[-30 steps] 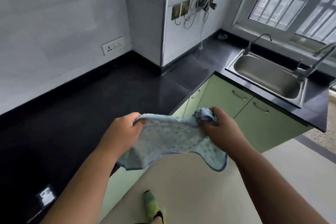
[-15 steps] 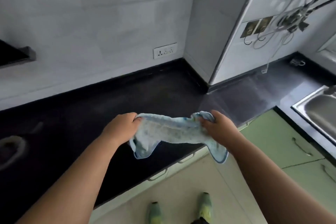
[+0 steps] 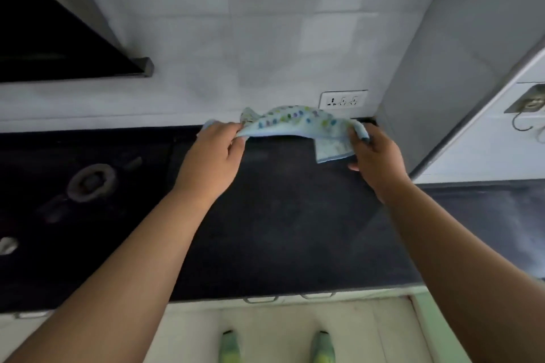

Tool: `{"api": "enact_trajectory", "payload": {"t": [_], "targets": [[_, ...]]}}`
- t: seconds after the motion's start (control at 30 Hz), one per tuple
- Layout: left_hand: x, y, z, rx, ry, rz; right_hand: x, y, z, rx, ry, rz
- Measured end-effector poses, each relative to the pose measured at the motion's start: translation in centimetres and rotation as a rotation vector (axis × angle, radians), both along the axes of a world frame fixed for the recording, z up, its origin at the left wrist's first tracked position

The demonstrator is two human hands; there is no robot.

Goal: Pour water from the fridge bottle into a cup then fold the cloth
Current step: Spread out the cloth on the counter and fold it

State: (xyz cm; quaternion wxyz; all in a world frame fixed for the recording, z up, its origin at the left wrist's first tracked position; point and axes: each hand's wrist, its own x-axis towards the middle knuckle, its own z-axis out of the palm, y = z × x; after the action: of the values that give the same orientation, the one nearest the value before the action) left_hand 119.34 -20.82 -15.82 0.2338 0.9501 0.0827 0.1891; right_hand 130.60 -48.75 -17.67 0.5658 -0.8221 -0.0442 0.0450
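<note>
Now | left hand [image 3: 211,160], right hand [image 3: 376,160] pinch cloth [image 3: 298,124] | above countertop [image 3: 280,215]

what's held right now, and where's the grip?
The cloth, stretched above the countertop: left hand pinches its left end, right hand grips its right end.

Both hands hold a pale blue dotted cloth [image 3: 295,124] stretched between them above the dark table [image 3: 280,215]: left hand [image 3: 212,162] fingers [image 3: 233,134] pinch one end, right hand [image 3: 376,162] fingers [image 3: 355,138] grip the other.
</note>
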Motion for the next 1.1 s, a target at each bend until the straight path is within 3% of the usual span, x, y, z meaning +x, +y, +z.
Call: {"api": "enact_trajectory", "payload": {"t": [0.13, 0.27, 0.33, 0.47, 0.57, 0.67, 0.8, 0.9, 0.97, 1.1], "targets": [[-4.3, -1.6, -9.0, -0.028, 0.268, 0.006, -0.8, -2.5, -7.1, -0.359, -0.072, 0.145], [-7.9, -3.3, -16.8, 0.015, 0.725, -0.059, -3.1, -4.0, -13.9, -0.521, 0.120, 0.250], [-8.1, -3.6, -18.6, -0.005, 0.829, -0.050, -4.0, -4.2, -15.9, -0.543, 0.206, 0.203], [-5.8, -3.4, -20.1, -0.063, 0.795, 0.027, -4.0, -4.1, -17.9, -0.523, 0.443, 0.057], [-3.7, -2.9, -21.3, -0.100, 0.829, 0.066, -3.4, -4.0, -18.7, -0.636, 0.418, 0.126], [-2.6, -2.6, -22.4, -0.133, 0.982, 0.075, -2.9, -3.0, -19.2, -0.667, 0.340, 0.268], [-4.3, -3.0, -23.5, -0.043, 1.045, 0.077, -3.5, -1.8, -20.6, -0.742, 0.431, 0.399], [-5.7, -2.9, -23.1, 0.110, 0.965, 0.159, -4.3, -1.4, -20.3, -1.049, 0.324, 0.353], [-5.9, -2.0, -22.9, 0.189, 0.902, 0.189, -4.5, -0.5, -20.0, -1.137, 0.210, 0.305], [-5.6, -0.8, -24.1, 0.126, 0.820, 0.131, -5.4, 3.2, -20.8, -0.896, 0.109, 0.457]]}}
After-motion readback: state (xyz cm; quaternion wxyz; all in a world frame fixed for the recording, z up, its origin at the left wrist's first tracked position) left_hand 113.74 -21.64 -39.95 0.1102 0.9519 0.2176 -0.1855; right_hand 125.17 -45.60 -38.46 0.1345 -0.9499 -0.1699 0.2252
